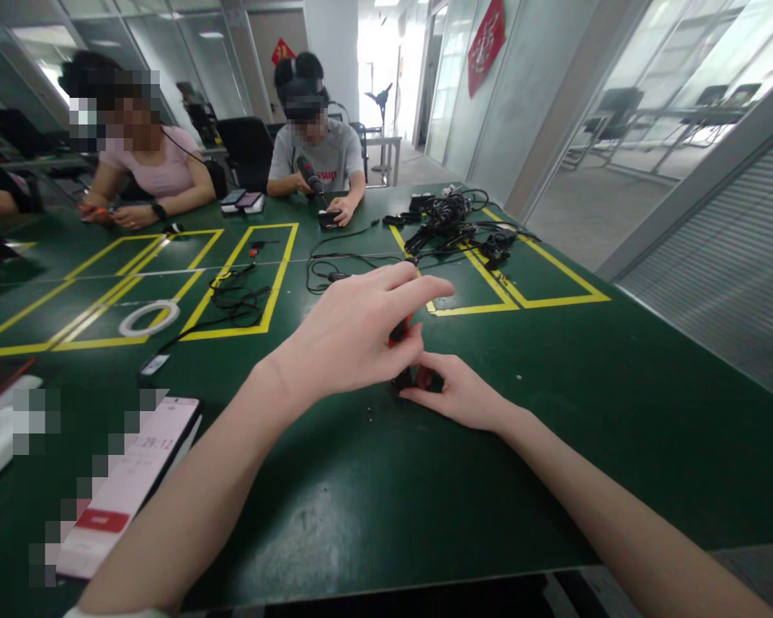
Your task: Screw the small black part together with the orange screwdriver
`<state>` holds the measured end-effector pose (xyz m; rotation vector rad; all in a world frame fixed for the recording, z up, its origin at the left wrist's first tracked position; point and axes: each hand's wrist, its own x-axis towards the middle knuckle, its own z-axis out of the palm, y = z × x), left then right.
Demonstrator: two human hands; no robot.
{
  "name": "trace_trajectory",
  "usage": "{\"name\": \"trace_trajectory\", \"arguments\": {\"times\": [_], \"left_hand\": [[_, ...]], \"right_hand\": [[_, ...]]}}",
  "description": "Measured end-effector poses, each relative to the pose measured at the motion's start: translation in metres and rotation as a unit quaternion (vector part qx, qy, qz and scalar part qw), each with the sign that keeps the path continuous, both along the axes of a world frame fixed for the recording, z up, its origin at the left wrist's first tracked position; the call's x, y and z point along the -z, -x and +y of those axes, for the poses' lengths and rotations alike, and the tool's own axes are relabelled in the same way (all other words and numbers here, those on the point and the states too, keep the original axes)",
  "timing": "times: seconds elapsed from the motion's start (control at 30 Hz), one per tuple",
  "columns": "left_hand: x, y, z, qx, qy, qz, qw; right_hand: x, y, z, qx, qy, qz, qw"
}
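My left hand [370, 322] is closed, with thumb and fingers around a red-and-black tool [399, 330]; most of it is hidden, so its exact kind does not show. The index finger stretches out above it. Just below, my right hand [454, 390] pinches a small black part [403, 380] at the table surface, between thumb and fingers. The tool stands over this part; whether the two touch is covered by my left hand. A few tiny dark pieces, perhaps screws [369, 414], lie on the green table [335, 506] left of the black part.
Behind my hands lies a heap of black cables [447, 219]. Leftward are a white tape ring [149, 318], a black cable [238, 300] and a phone [129, 489]. Across the table one person [322, 154] holds a power drill [310, 174]; another person [155, 167] sits left.
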<state>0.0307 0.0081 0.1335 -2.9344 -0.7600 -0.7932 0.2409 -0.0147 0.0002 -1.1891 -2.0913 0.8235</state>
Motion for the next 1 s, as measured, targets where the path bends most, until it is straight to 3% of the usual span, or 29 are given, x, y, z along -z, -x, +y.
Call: {"name": "trace_trajectory", "arguments": {"times": [0.43,0.57,0.73,0.87,1.0], "left_hand": [[0.000,0.000,0.000,-0.004,0.006,0.008,1.000],[0.002,-0.002,0.000,-0.022,0.031,-0.031,0.999],[-0.005,-0.002,-0.003,0.026,0.196,-0.093,0.976],[-0.014,0.003,-0.003,0.043,0.361,-0.100,0.926],[-0.018,0.008,0.004,0.080,0.476,-0.097,0.870]], "right_hand": [[-0.002,0.000,-0.001,0.004,0.001,-0.008,1.000],[-0.003,0.000,-0.002,0.005,0.005,-0.004,1.000],[-0.003,-0.001,-0.002,0.003,0.007,-0.001,1.000],[-0.003,-0.001,-0.002,0.006,0.011,-0.010,1.000],[-0.002,-0.001,-0.002,0.002,0.023,-0.007,1.000]]}}
